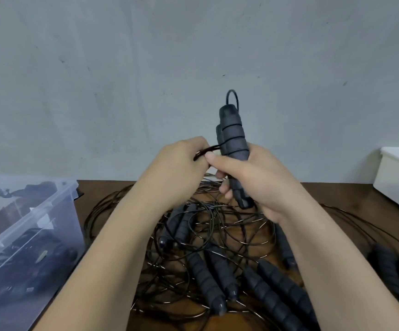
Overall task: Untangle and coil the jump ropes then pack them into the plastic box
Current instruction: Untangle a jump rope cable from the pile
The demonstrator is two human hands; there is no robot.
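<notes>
Right hand (260,182): closed, fingers and thumb curled round two dark grey ribbed foam jump-rope handles (232,134), held side by side and roughly upright above the table's far edge. Several turns of thin black cord (208,150) cross the upper part of the pair, and a small loop of cord (232,96) stands above the top end. Left hand (179,168): closed, fingers pinching the same cord just left of the handles, with the right thumb touching the left fingertips. Count of handles: two in the grip. About nine further loose handles (203,280) of the same type lie on the surface: two near the left forearm, four between the forearms, one partly hidden under the right forearm and two at the right edge. The exact count is uncertain where arms cover the pile. They lie in a tangle of thin black cords (217,223) that spreads across the middle of the surface. The number of separate ropes cannot be told. Count of containers: two. One clear plastic box (69,211) stands at the left edge and holds dark items, blurred through the wall. One white rectangular container (396,177) stands at the far right, well apart from the pile. The surface is a dark brown wooden table (337,194), set against a plain grey wall (146,68) with small dark marks.
</notes>
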